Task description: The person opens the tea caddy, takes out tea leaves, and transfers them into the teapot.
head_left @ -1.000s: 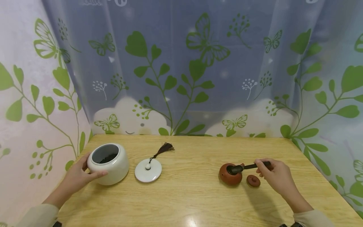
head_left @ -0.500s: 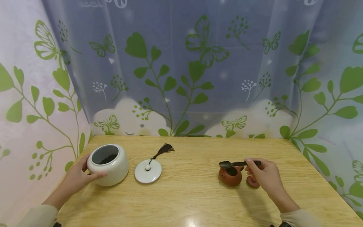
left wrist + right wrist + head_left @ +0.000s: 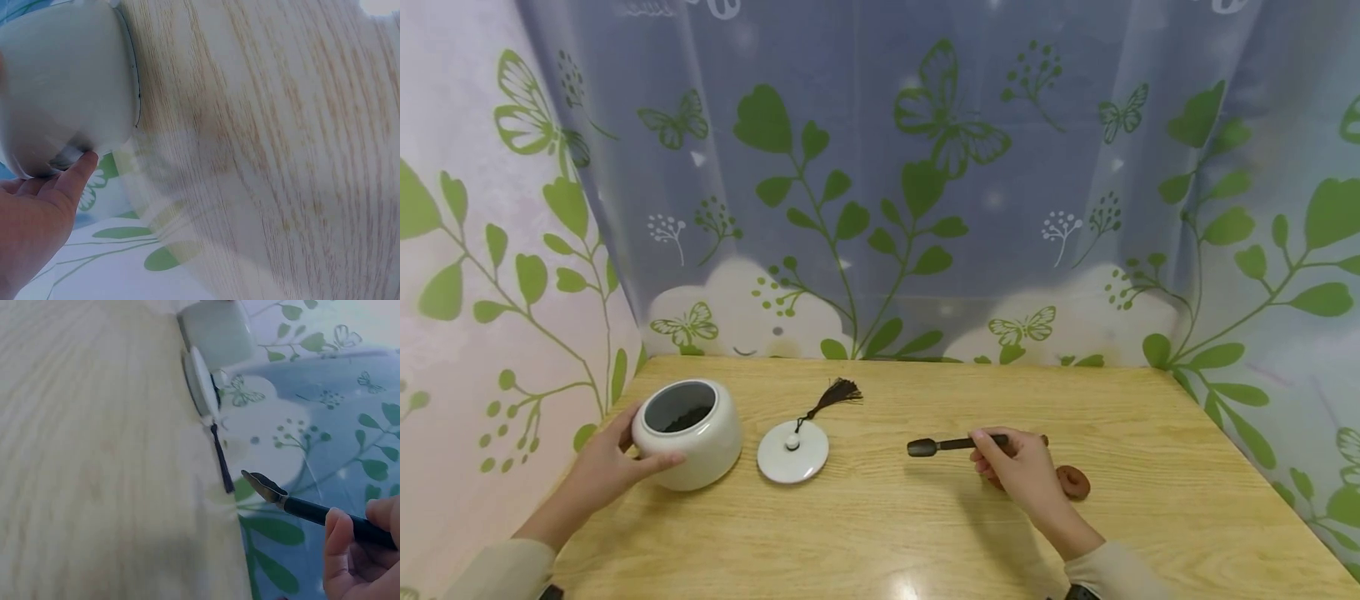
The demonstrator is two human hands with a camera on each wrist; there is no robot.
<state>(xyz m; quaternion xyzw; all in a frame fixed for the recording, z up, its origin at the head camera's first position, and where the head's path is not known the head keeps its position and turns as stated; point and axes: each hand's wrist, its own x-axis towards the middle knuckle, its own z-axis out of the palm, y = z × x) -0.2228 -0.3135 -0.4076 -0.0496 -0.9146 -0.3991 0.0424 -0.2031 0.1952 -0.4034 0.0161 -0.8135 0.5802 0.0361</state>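
My left hand [image 3: 602,471] grips the side of a white ceramic jar [image 3: 711,450], thumb at the front and fingers behind. The jar is uncovered, with dark tea leaves [image 3: 690,417] inside. Between thumb and fingers my right hand [image 3: 1021,473] pinches a dark tea scoop [image 3: 951,445], held level above the table with its bowl pointing left. In the right wrist view, the bowl of the scoop [image 3: 267,487] shows in profile. Behind that hand a small reddish-brown teapot [image 3: 995,482] is mostly hidden. Its round lid [image 3: 1073,482] lies just to the right.
The jar's white lid [image 3: 775,458], knob up, lies on the wooden table [image 3: 865,525] right of the jar. From its knob a dark tassel [image 3: 835,395] trails toward the back. A curtain [image 3: 865,208] printed with leaves and butterflies hangs along the table's back edge.
The tea scoop has come up out of the teapot's opening, and my right hand has carried it left, now covering most of the teapot. My left hand and the jar stay put.
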